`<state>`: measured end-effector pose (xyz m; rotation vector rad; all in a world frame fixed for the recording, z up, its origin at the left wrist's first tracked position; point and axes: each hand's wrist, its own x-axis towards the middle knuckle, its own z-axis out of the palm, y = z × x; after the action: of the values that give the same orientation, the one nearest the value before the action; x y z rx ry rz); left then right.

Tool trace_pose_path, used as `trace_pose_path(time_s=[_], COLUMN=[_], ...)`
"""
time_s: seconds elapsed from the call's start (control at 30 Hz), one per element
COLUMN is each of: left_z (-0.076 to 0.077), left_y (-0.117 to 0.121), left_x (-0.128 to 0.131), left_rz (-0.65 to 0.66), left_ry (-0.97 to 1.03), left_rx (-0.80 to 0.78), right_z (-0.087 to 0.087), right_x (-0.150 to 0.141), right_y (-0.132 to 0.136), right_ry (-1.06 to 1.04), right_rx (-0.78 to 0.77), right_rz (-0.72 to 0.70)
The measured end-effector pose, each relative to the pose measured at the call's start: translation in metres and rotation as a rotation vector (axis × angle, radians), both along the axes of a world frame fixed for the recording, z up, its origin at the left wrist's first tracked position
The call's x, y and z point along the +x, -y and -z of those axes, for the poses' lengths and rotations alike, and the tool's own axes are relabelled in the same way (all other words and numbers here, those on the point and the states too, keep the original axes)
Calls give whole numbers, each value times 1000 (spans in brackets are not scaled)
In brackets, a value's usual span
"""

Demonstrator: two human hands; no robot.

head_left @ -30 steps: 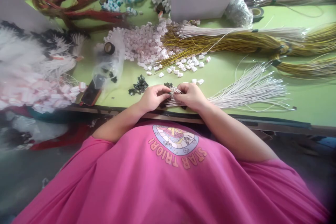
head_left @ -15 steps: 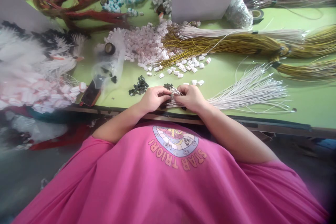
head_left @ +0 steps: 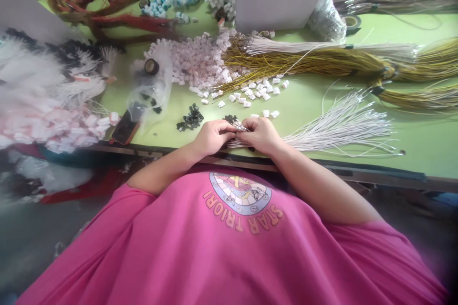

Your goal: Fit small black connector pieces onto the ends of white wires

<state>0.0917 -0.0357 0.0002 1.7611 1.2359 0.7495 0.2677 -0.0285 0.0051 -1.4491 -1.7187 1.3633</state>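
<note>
White wires [head_left: 332,126] run across the tabletop [head_left: 425,140] from between the fingers of two hands, their gathered ends at the fingertips and their loose ends fanned out to the right. Little has just changed: both hands stay together at the gathered ends, so the close fingerwork there seems to be continuing, and the bundle has not been let go.

The right hand [head_left: 264,136] pinches the bundle between thumb and forefinger, its other fingers curled in. The left hand [head_left: 210,137] meets it from the other side, thumb and forefinger drawn together and apparently pinching the wire ends; whether it also grips a small part is too fine to tell.

Small black pieces [head_left: 231,118] sit right by the fingertips, just beyond them. A pile of black connectors [head_left: 190,118] lies beside the left hand, on its outer side. Farther out, loose white connectors [head_left: 259,89] are scattered in front of a larger pale heap [head_left: 200,59], with yellow wires [head_left: 322,62] stretching off to the right. To the left, a tape roll [head_left: 151,66] rests by a clear plastic bag [head_left: 161,93], near a dark flat object [head_left: 125,127].
</note>
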Motion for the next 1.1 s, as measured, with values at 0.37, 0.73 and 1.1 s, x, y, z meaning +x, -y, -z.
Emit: trace_pose_path(time_s=[0.37, 0.73, 1.1], left_z=[-4, 17, -19], left_y=[-22, -75, -16], left_x=[-59, -110, -56], left_rz=[-78, -292, -169], left_ry=[-348, -536, -194], left_rx=[141, -21, 49], right_z=[5, 1, -2], right_x=[10, 9, 5], right_y=[-2, -3, -3], right_ry=[-158, -148, -96], right_rx=[-116, -198, -124], right_rz=[2, -113, -106])
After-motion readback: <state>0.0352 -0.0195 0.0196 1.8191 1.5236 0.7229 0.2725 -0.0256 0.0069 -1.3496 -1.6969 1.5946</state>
